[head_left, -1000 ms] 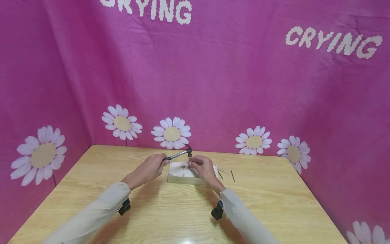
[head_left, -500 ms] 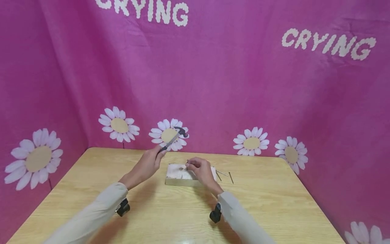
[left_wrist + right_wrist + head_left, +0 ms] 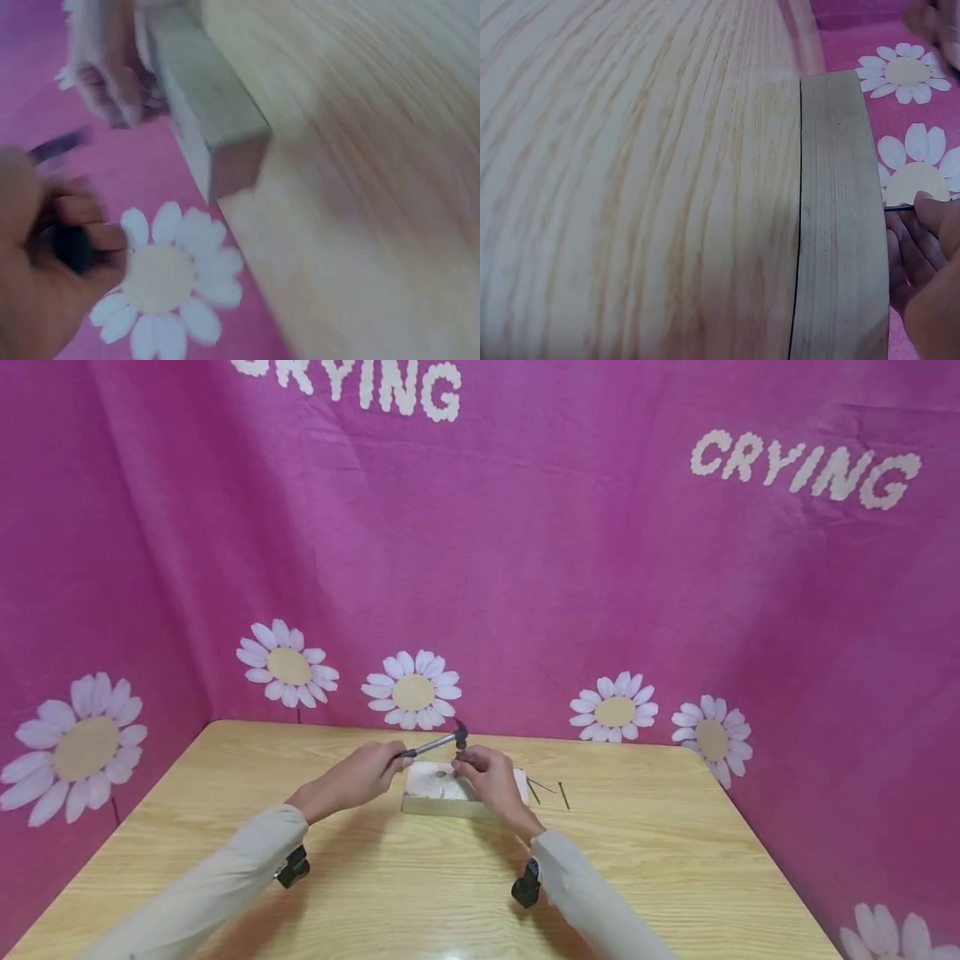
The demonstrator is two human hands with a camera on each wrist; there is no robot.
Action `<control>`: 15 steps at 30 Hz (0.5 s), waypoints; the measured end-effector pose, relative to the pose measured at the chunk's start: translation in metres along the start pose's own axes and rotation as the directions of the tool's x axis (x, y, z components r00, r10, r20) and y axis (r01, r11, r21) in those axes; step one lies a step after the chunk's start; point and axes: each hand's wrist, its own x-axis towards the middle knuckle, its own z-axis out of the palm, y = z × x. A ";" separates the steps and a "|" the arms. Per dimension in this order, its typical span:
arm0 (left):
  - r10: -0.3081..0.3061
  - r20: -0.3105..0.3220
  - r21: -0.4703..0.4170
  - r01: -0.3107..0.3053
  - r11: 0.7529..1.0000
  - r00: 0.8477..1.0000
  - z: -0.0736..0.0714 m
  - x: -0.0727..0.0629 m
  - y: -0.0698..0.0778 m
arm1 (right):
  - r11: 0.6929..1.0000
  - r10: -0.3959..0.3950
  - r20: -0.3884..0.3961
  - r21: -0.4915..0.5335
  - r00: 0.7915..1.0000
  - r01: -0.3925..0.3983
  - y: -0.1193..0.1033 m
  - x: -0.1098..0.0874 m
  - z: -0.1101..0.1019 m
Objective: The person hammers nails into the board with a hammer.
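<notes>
My left hand point(image 3: 366, 772) grips the handle of a claw hammer point(image 3: 438, 743), its dark head down right over my right fingertips. In the left wrist view that hand point(image 3: 52, 255) curls round the black handle end, and the hammer's far part is blurred. My right hand point(image 3: 491, 777) pinches a nail between thumb and fingers, upright on a pale wooden block point(image 3: 450, 807). The right wrist view shows the thin dark nail point(image 3: 898, 208) standing out from the block's top face beside my thumb. My fingers hide most of the nail in the head view.
Several loose nails point(image 3: 564, 796) lie on the wooden table point(image 3: 420, 893) just right of the block. A dark round spot point(image 3: 441, 774) marks the block's top. Behind the table hangs a pink cloth point(image 3: 525, 568) with white daisies.
The hammer was down at the nail, swung up toward the backdrop half a second ago, and is now down at the nail again. My right hand has stayed at the block throughout.
</notes>
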 end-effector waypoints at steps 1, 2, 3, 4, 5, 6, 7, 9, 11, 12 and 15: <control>-0.003 -0.039 -0.032 0.002 0.999 0.999 -0.001 0.000 0.002 | 1.000 0.000 -0.001 -0.001 1.000 0.000 0.000 0.000 0.001; -0.010 -0.076 -0.070 0.005 0.998 0.997 -0.003 0.001 0.004 | 1.000 0.005 -0.001 0.001 1.000 -0.005 -0.001 0.000 0.001; -0.018 -0.100 -0.095 0.009 0.995 0.995 -0.004 0.002 0.005 | 1.000 0.001 -0.002 0.001 1.000 -0.001 -0.001 0.000 0.001; -0.022 -0.107 -0.100 0.011 0.995 0.994 -0.004 0.002 0.005 | 1.000 -0.011 -0.005 -0.003 1.000 0.011 -0.001 0.000 0.002; -0.022 -0.098 -0.095 0.013 0.995 0.995 -0.005 0.003 0.005 | 1.000 -0.015 -0.007 -0.003 1.000 0.015 -0.002 0.001 0.002; -0.026 -0.079 -0.078 0.020 0.997 0.996 -0.004 0.003 0.003 | 1.000 -0.016 -0.009 -0.004 1.000 0.016 -0.002 0.001 0.001; -0.036 -0.050 -0.054 0.033 0.998 0.998 -0.003 0.003 0.001 | 1.000 -0.011 -0.011 -0.004 1.000 0.011 -0.003 0.001 0.001; -0.055 -0.018 -0.023 0.055 0.998 0.998 0.000 0.003 -0.002 | 1.000 -0.006 -0.019 -0.007 1.000 0.006 -0.003 0.001 0.001; -0.063 -0.074 -0.073 0.058 0.996 0.995 0.003 0.001 -0.002 | 1.000 0.005 -0.019 -0.009 1.000 -0.005 -0.002 0.001 0.002; -0.065 -0.117 -0.109 0.052 0.993 0.991 0.004 0.000 -0.002 | 1.000 0.006 -0.018 -0.009 1.000 -0.006 -0.001 0.001 0.003; -0.062 -0.154 -0.138 0.041 0.990 0.986 0.006 -0.002 0.000 | 1.000 -0.010 -0.016 -0.018 1.000 0.010 -0.001 0.002 0.004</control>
